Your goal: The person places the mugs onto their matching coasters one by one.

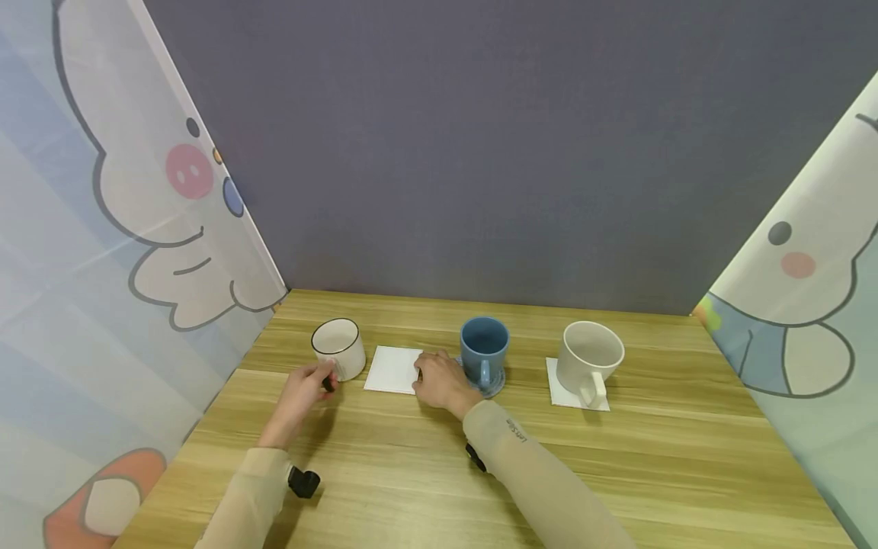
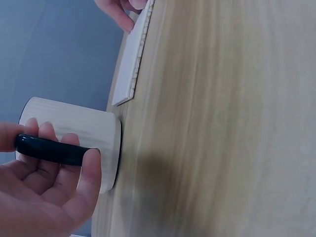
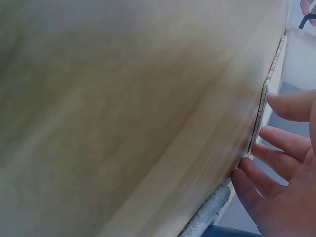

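Note:
My left hand (image 1: 306, 393) holds the dark handle (image 2: 52, 149) of a white mug (image 1: 341, 349) with a dark rim. The mug stands upright at the left of the wooden table, beside a white square coaster (image 1: 391, 370). My right hand (image 1: 442, 381) is at the coaster's right side, its thumb and fingertips against the edge in the right wrist view. Just right of that hand, a blue mug (image 1: 484, 345) stands on a round grey-blue coaster (image 1: 495, 383), partly hidden behind the hand and mug.
On the right, a larger cream mug (image 1: 591, 354) stands on another white square coaster (image 1: 559, 393), its handle toward me. A grey panel (image 1: 480, 152) rises behind the table (image 1: 384, 473). Cartoon-printed curtains (image 1: 123, 229) hang at both sides.

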{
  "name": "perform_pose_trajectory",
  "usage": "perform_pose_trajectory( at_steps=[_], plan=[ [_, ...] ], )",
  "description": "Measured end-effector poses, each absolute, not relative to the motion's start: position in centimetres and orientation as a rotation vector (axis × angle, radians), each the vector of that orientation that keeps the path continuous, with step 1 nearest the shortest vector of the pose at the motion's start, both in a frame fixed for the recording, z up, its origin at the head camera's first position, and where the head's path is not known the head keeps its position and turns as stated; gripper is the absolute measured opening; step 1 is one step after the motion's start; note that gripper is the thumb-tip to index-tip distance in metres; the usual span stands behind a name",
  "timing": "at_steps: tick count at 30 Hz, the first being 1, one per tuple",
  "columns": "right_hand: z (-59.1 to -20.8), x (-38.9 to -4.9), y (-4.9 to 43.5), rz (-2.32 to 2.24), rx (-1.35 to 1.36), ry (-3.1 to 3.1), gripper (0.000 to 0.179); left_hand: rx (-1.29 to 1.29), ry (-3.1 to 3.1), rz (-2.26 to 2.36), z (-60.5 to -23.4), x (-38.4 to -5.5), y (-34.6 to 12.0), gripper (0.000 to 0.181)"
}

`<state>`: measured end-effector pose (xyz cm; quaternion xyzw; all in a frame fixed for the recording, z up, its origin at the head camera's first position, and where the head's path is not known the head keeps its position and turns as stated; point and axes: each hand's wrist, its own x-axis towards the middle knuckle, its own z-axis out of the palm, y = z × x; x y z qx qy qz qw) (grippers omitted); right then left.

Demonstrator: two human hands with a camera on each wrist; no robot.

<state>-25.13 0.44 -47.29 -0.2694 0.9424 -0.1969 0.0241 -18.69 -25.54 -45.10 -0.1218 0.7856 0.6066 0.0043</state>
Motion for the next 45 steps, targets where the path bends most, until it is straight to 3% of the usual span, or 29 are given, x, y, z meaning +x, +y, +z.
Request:
perform_pose_trajectory(
  at_steps=[12,35,45],
  plan=[
    [-47.3,-25.4,0.5,-0.599,-0.793,2.907,0.02,-0.367,2.468,1.916,-44.8,-18.8,-25.5,0.042],
    [-47.8,-25.4,0.5,-0.566,-0.813,2.931,0.016,-0.302,2.531,2.086,-44.2,-18.8,-22.5,0.042],
    [-47.7,-25.2,0.5,-0.625,-0.755,2.918,0.028,-0.264,2.545,2.039,-44.6,-19.1,-20.8,0.039]
  ],
)
